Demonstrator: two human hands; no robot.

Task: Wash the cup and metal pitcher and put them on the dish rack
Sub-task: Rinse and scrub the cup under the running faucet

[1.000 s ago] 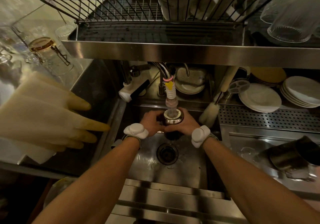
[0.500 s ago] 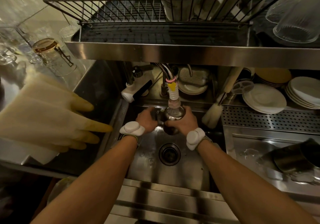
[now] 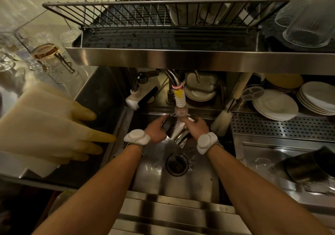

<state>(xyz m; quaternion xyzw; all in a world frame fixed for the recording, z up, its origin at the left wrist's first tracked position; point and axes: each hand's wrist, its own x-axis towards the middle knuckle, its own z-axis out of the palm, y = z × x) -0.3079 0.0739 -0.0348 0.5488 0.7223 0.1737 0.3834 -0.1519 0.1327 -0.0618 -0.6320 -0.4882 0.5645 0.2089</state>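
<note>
A shiny metal pitcher (image 3: 178, 132) is tipped on its side under the faucet nozzle (image 3: 180, 106), over the steel sink (image 3: 203, 176). My left hand (image 3: 156, 130) grips its left side and my right hand (image 3: 196, 126) holds its right side. Water splashes near the drain (image 3: 176, 164). The wire dish rack (image 3: 145, 15) sits on the shelf above the sink, with white containers at its right. Which item is the cup, I cannot tell.
Yellow rubber gloves (image 3: 50, 127) hang at the left. Stacked white plates (image 3: 275, 106) and a bottle brush (image 3: 222, 120) stand right of the faucet. Dark metal pots (image 3: 304, 169) lie on the right drainboard. Glasses (image 3: 306, 17) stand at the shelf's right end.
The pitcher was upright under the faucet and is now tipped over sideways, with water spilling toward the drain. Both hands stayed on it.
</note>
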